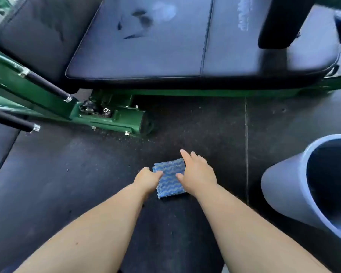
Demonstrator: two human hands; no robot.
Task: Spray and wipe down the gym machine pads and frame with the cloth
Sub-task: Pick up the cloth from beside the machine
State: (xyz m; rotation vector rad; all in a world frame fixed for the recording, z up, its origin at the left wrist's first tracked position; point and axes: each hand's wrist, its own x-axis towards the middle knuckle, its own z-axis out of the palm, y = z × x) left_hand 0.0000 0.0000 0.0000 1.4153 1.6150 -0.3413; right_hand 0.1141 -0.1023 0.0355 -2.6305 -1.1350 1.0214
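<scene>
Rubber floor, cloth, bucket near, pad beyond

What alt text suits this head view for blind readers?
The left hand pinches the edge of a folded blue wave-patterned cloth while the right hand lies flat on it. Beyond: a black padded bench on a green metal frame; a grey-blue plastic bucket at right.

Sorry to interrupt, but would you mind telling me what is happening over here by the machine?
A person is handling a folded blue wave-patterned cloth low over the dark rubber floor. Their left hand grips its left edge, while the right hand lies flat across its right side. Ahead, the black padded bench on the green metal frame shows smeared marks. A pale blue plastic bucket sits at the right.
</scene>
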